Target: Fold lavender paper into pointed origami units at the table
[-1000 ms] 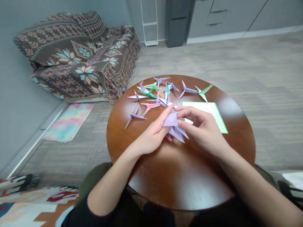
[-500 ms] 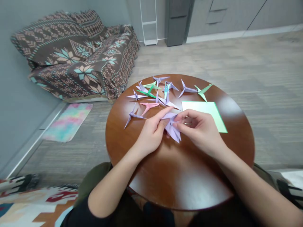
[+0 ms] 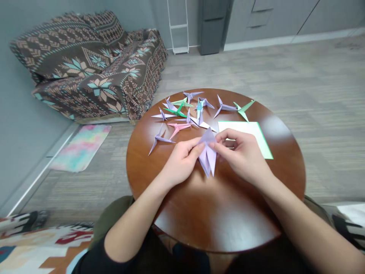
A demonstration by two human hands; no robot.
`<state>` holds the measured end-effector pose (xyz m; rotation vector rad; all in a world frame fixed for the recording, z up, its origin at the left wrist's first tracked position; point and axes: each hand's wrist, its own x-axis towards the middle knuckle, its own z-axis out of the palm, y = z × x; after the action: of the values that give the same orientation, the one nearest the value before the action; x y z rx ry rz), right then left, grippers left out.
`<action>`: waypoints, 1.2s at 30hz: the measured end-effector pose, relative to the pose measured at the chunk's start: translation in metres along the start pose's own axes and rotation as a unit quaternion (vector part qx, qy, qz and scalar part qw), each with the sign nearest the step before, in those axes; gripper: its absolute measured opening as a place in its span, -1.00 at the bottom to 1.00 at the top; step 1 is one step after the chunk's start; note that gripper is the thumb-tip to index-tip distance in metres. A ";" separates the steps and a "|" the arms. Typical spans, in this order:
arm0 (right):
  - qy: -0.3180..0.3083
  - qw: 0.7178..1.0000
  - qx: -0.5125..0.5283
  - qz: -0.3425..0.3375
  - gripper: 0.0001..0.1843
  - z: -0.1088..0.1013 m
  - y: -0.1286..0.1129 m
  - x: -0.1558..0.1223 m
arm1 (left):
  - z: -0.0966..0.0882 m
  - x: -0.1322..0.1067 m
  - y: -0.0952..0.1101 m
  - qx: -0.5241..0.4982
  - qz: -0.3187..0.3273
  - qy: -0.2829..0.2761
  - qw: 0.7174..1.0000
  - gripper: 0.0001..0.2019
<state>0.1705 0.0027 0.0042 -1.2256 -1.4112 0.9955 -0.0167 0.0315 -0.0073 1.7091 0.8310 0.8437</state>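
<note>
On table, L, R hold lilac origami

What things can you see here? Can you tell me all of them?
table: 1, brown wood, round, in front of the person
paper stars: about 12, mostly lilac, some green, one pink, on the table's far side
paper sheet: 1, white with green edge, on the table, past the right hand
sofa: 1, brown patterned, far left
mat: 1, pastel rainbow, on the floor by the sofa
folded paper: 1, lilac, between the hands
left hand: 1, pinching the folded paper
right hand: 1, pinching the folded paper
</note>
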 end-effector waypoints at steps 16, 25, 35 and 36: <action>-0.016 0.996 -0.083 -0.033 -0.79 0.001 0.003 -0.001 | 0.003 0.000 0.012 0.007 -0.015 0.100 0.995 -0.60; -0.023 1.000 0.001 -0.007 -0.76 0.000 0.002 -0.001 | 0.001 0.002 0.008 -0.032 0.001 0.078 0.996 -0.61; 0.021 0.997 -0.002 -0.077 -0.80 -0.001 0.003 -0.001 | 0.001 0.003 -0.002 -0.081 0.007 0.102 0.991 -0.41; 0.016 0.996 0.007 -0.083 -0.79 -0.001 0.003 -0.002 | 0.001 0.004 -0.002 -0.074 0.016 0.124 0.989 -0.42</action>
<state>0.1715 0.0007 0.0014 -1.0903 -1.4533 0.8675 -0.0145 0.0347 -0.0094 1.5105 0.8846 1.1273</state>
